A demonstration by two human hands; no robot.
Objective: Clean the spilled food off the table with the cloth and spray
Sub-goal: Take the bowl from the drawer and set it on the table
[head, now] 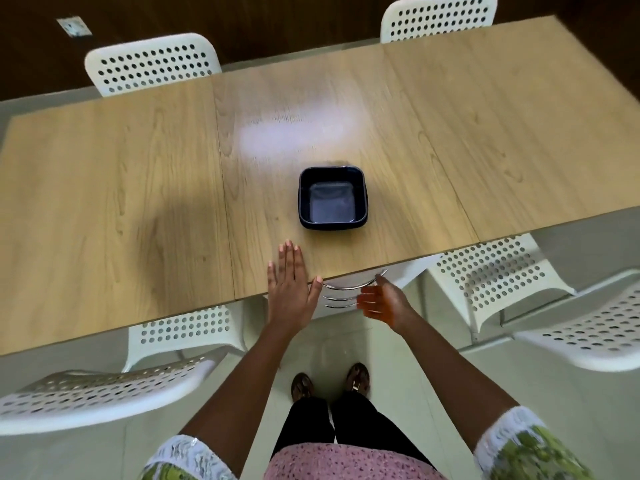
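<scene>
A light wooden table (138,202) fills the head view. On it, near the front edge, stands a dark blue square bowl (333,198), upright, with nothing visible inside. My left hand (290,285) lies flat with straight fingers at the table's front edge, just below and left of the bowl. My right hand (382,301) hovers off the table beyond the edge, palm turned up and fingers relaxed, holding nothing. No cloth, spray bottle or spilled food shows in view.
White perforated chairs stand around the table: two at the far side (152,64) (438,17), one at the near left (104,393), others at the near right (491,271). A chrome table leg (341,292) sits under the edge between my hands.
</scene>
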